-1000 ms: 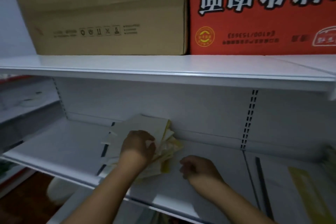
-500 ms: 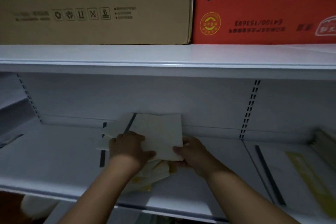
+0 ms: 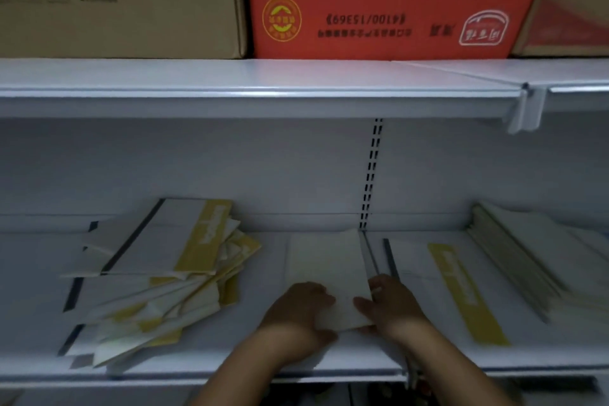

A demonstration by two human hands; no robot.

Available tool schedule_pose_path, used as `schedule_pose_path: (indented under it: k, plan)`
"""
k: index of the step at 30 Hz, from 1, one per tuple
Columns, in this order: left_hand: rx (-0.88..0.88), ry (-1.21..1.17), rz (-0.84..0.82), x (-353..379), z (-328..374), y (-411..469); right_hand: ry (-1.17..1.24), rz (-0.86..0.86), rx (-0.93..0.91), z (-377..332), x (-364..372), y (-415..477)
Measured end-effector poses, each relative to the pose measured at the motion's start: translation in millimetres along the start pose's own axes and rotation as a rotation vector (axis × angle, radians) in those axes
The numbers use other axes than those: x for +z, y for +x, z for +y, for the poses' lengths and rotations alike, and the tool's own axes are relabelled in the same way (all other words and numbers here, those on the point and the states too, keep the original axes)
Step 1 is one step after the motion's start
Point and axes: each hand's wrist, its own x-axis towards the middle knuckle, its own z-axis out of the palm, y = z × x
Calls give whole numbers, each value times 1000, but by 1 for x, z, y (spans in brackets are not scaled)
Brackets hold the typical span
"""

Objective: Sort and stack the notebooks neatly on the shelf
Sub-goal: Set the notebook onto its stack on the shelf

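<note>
Both forearms in from the bottom edge, converging over the front half of the lower shelf (image 3: 230, 353). Left hand (image 3: 298, 310) knuckles up, fingers curled onto the near-left corner of a pale notebook (image 3: 324, 260); gripping it. Right hand (image 3: 393, 305) opposite, at the near-right corner, thumb laid across the cover, other fingers not clearly separable; also gripping. Wrists close together, near edge of the cover between them.

Notebook plain-faced, cream, long axis running away from the hands toward the back panel, far edge close to the foot of the slotted upright (image 3: 370, 175). Flat on the shelf or lifted a little off it: cannot tell. Near edge mostly covered by the two hands.

To the left, well apart from the grip: loose pile of notebooks (image 3: 158, 277), white and yellow covers fanned at several angles, topmost with a dark spine strip and a yellow band. To the right, just beside the held one: another notebook with a yellow band (image 3: 461, 293), lying flat. Farther right, a row of notebooks (image 3: 527, 254) leaning, cut off by the frame edge.

Above: upper shelf (image 3: 263, 86) carrying a brown carton (image 3: 115, 3) and a red carton (image 3: 395, 0), print upside down, tops cut off. Blur over hands and right side; lettering on the yellow bands unreadable. Dim light throughout.
</note>
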Motion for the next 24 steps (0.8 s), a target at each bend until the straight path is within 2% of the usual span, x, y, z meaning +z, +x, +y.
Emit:
schedule_pose_path:
  k: [5,7,9,12,13,14,16,18,20,24]
  plan:
    - [2,9,41,6,-10,3,-357,-46,15,-4,-7,3]
    - [11,-1,115,-2,-13,-2,-398,26,20,-11,-6,6]
    - [9,-72,304,-21,-19,-12,-290,88,-35,-22,-2,7]
    - [-87,-102,611,-63,-45,-35,-209,20,-144,-45,18,10]
    - [-138,-69,659,-77,-56,-43,-190,8,-178,-54,28,9]
    - [-190,13,652,-88,-67,-48,-165,0,-214,-62,38,9]
    - [-301,246,514,-98,-86,-55,-110,-40,-265,-77,57,8]
    - [-366,333,421,-97,-87,-63,-47,-92,-295,-87,71,6]
    - [-266,333,478,-91,-83,-67,114,-149,-266,-95,78,2]
    - [13,177,616,-69,-61,-69,653,-315,-48,-109,71,-9]
